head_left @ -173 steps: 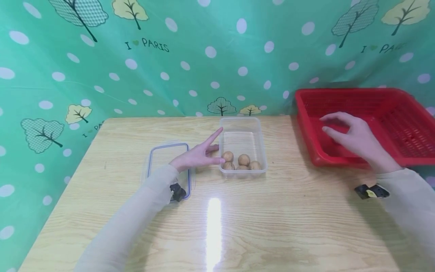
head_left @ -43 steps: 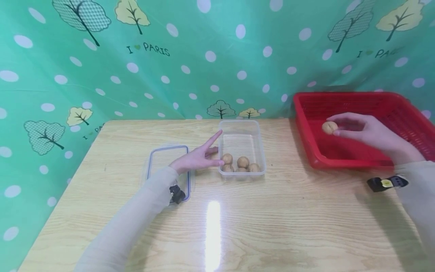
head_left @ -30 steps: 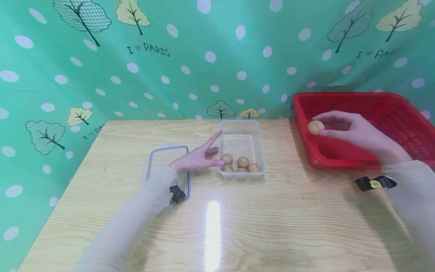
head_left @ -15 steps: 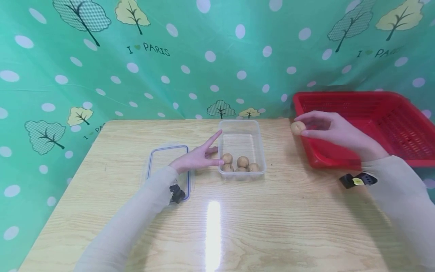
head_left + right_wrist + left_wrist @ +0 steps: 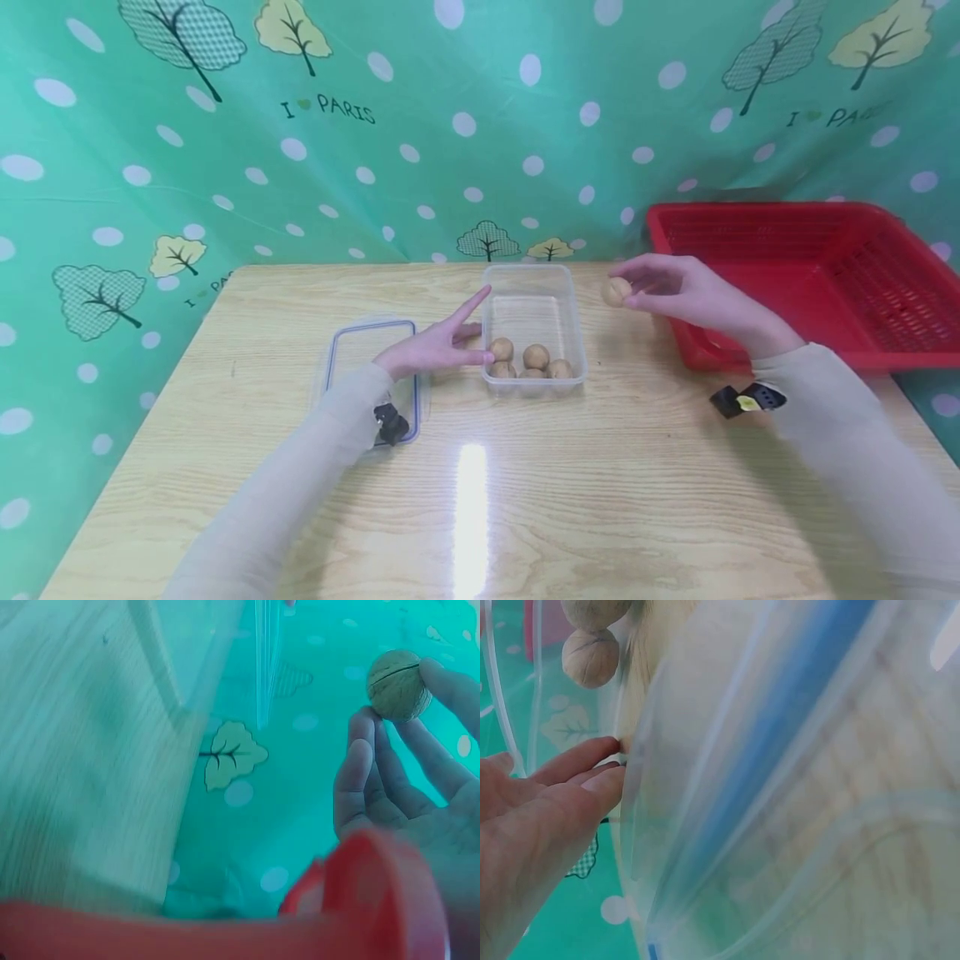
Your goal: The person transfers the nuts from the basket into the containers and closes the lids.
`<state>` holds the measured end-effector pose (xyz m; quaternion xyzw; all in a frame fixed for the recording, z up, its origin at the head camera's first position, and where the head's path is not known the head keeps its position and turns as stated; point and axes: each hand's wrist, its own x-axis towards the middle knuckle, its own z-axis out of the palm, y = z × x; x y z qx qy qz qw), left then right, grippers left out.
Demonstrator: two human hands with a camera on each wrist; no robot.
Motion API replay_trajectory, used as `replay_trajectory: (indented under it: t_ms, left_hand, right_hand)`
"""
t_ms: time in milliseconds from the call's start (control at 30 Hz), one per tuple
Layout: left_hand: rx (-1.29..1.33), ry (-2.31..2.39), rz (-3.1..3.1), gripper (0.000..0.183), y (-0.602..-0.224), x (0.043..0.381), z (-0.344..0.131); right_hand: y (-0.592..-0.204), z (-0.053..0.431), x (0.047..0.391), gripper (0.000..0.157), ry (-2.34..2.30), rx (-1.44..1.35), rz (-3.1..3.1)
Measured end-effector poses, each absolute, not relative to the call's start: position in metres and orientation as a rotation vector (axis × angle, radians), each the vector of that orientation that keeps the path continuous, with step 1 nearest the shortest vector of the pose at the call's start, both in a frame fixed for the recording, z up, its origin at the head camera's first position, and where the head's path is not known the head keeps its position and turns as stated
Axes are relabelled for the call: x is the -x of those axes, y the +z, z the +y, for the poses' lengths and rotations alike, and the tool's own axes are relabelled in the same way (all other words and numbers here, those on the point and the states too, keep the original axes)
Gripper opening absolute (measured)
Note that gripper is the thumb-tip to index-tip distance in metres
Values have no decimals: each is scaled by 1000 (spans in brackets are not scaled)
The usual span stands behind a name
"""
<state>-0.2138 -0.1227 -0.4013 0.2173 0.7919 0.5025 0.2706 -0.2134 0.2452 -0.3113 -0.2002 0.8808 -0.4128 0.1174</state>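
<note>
My right hand (image 5: 693, 293) pinches a walnut (image 5: 617, 292) between thumb and fingertips, held up between the clear plastic box and the red basket. The right wrist view shows the seam of this walnut (image 5: 397, 685) clearly. My left hand (image 5: 438, 346) lies against the left side of the clear box (image 5: 580, 333), index finger and thumb stretched along its rim. Several walnuts (image 5: 536, 357) sit at the near end of the box. Seen from the left wrist, the fingers (image 5: 577, 760) are extended, with two walnuts (image 5: 591, 658) above them.
A red plastic basket (image 5: 731, 357) stands on the right; the part of its inside that shows holds nothing. Left of the box lies a clear lid (image 5: 375, 325) with a blue seal, partly under my left forearm. Behind the wooden table (image 5: 600, 500) hangs a green patterned cloth.
Several seconds ago my right hand was over the basket without a walnut. Now it holds one and has moved left, past the basket's rim. My left hand has stayed at the box.
</note>
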Motion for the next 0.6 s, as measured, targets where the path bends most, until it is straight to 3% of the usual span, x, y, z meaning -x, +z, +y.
replay_trajectory:
  t_ms: [600]
  left_hand:
    - [-623,1332,2168,97,-402,217,-125]
  right_hand:
    - [-338,215,222,45,-1270,737,2468]
